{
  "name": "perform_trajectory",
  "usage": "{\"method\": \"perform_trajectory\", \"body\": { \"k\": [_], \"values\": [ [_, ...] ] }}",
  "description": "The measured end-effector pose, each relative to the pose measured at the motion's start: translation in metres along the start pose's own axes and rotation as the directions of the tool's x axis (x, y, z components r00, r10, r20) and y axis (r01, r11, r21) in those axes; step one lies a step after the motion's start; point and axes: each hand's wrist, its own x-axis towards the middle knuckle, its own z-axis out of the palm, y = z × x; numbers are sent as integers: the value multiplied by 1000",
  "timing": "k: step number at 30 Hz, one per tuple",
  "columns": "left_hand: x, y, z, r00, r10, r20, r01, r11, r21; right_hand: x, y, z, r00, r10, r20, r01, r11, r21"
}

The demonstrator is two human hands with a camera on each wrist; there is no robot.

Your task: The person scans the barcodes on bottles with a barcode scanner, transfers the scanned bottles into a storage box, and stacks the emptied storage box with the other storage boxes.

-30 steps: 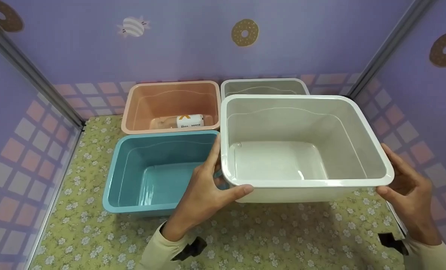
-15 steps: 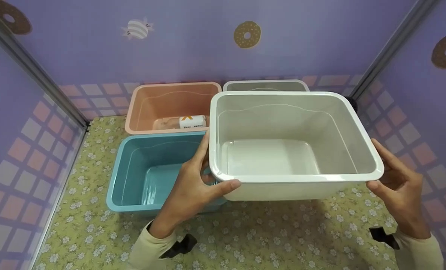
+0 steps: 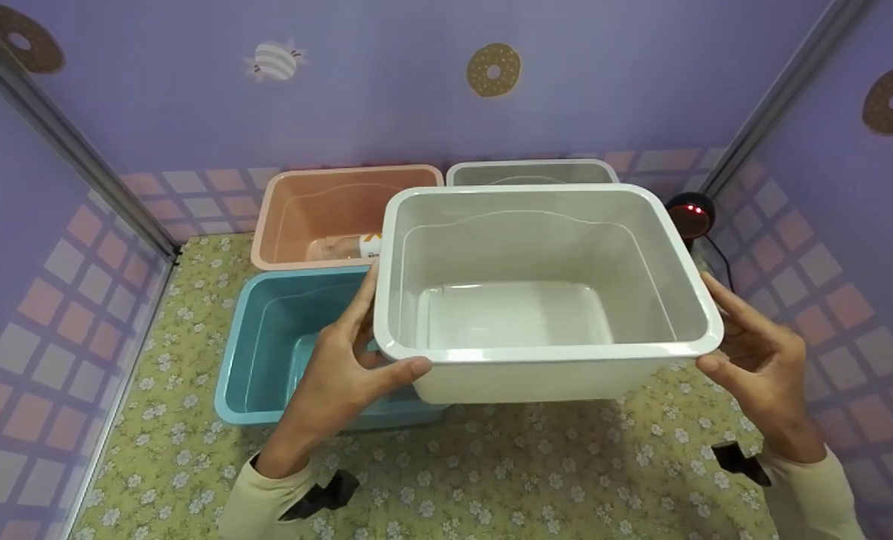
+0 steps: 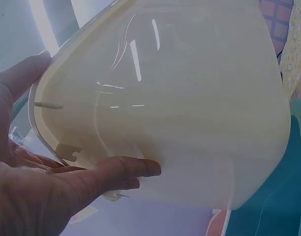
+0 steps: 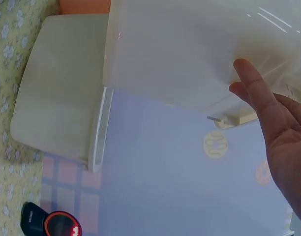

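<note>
Both hands carry a white plastic storage bin [image 3: 521, 379] above the floral cloth, its open top tilted toward the head camera. My left hand [image 3: 334, 371] grips its left end, thumb at the front rim corner; in the left wrist view the fingers [image 4: 123, 167] lie against the outer wall under the rim. At the opposite end, my right hand [image 3: 765, 367] grips the bin with its thumb near the front corner. The right wrist view shows those fingers [image 5: 256, 88] spread on the outer wall. Nothing lies inside the bin.
A blue bin [image 3: 248, 345] sits left, partly covered by the left hand and white bin. Behind it, a pink bin [image 3: 274, 217] contains a clear bottle [image 3: 341, 247] with a white label. A greyish bin [image 3: 533, 172] stands back right, beside a black device [image 3: 690, 215] with red lights.
Both hands have moved left with the white bin, which now covers more of the blue bin and the bottle. The black device at the right has come into view.
</note>
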Motion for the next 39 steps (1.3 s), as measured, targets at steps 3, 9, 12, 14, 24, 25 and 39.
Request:
{"method": "perform_trajectory", "body": {
  "k": [3, 9, 12, 14, 24, 25, 39],
  "values": [
    [-4, 1, -6, 1000, -6, -5, 6, 1000, -21, 2, 2, 6, 1000, -1, 12, 1, 1000, 4],
    [-10, 7, -17, 1000, -18, -14, 17, 998, -67, 7, 11, 16, 999, -27, 27, 26, 999, 23],
    [-14, 8, -24, 1000, -19, -23, 18, 998, -61, 9, 15, 20, 999, -27, 37, 27, 999, 23],
    [-17, 10, -28, 999, -19, -35, 18, 999, -47, 11, 17, 23, 999, -16, 38, 15, 1000, 26],
    [-30, 13, -56, 999, 30, -42, -32, 997, -68, 23, 31, 48, 999, 17, 44, -19, 999, 39],
    [-32, 13, -58, 999, 21, -47, -24, 997, -69, 24, 32, 51, 998, 19, 53, -21, 999, 39],
    [-50, 16, -80, 994, -29, -108, 24, 999, -48, 29, 42, 75, 994, 9, 111, -11, 1000, 17]
  ]
}}
